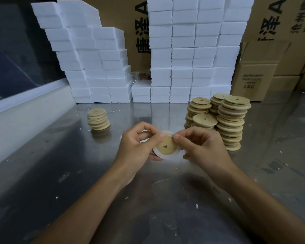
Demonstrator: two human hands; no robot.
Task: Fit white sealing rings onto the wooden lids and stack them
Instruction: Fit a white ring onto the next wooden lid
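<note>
Both hands hold one job between them: your left hand (137, 143) and right hand (201, 147) pinch a single wooden lid (166, 146) from either side, thumbs meeting at its top edge, held just above the steel table (148, 199). A white sealing ring (165, 156) runs around the lid's rim; it shows as a pale band along the lower edge and behind the top. Whether it is fully seated all round, you cannot tell from here (fingers cover both sides).

Handling judgement: the lid looks light and stiff, so it will take thumb pressure without harm. The ring looks soft and stretchy, likely to roll or slip off one side while you press the other. Hold the wood by its edge with the fingers behind, and work the ring round with the thumbs.

Farther out, to the left, a short stack of lids (98, 119) stands alone. To the right, just beyond your right hand, tall stacks of lids (230, 124) crowd together, some leaning; they could topple if knocked.

Behind these, white foam blocks (183, 55) are piled in walls, with cardboard boxes (259, 74) at the back.
</note>
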